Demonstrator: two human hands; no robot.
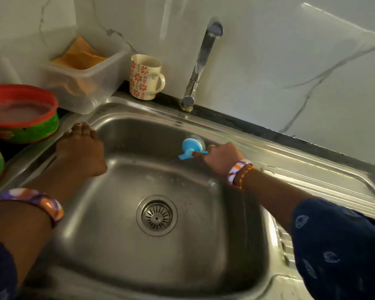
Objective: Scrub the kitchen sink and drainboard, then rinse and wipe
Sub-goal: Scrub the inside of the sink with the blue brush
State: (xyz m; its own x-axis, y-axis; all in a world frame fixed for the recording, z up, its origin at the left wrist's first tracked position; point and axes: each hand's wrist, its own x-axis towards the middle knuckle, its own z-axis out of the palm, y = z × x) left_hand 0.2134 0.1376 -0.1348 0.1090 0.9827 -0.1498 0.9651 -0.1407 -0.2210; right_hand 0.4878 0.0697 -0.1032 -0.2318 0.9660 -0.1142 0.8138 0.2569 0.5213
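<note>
The steel sink (108, 245) fills the middle of the view, with its round drain strainer (156, 215) in the bottom. My right hand (220, 158) grips a blue-handled scrubber (191, 147) and presses its head against the far wall of the basin, below the tap. My left hand (80, 148) rests flat on the sink's left rim, fingers together, holding nothing. The ribbed drainboard (325, 176) stretches away to the right of the basin.
A chrome tap (200, 66) rises behind the sink. A flowered mug (144, 77) and a clear plastic box (82, 76) stand at the back left. Two green bowls with red rims (23, 113) sit at the left. Marble-look wall tiles lie behind.
</note>
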